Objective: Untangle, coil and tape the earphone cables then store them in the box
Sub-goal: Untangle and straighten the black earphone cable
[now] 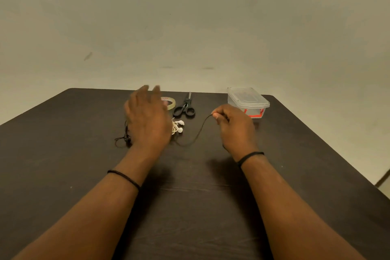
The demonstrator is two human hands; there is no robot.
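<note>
Pulling the black cable clear of the tangle

My right hand [234, 126] pinches one end of the black earphone cable [200, 131] — the strand sags down and leftward, passing under my left hand [147, 120], which hovers with fingers spread, gripping nothing. The black knot [124, 138] lies at its left edge, the white earphones [178, 126] at its right — so my left is nearer. The box [248, 101] waits behind my right.

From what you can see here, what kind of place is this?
Probably a plain indoor room set up for a small desk task, though little shows. A dark wooden table stands against a bare pale wall, and on it lie only a tape roll, scissors and a clear plastic box.
</note>
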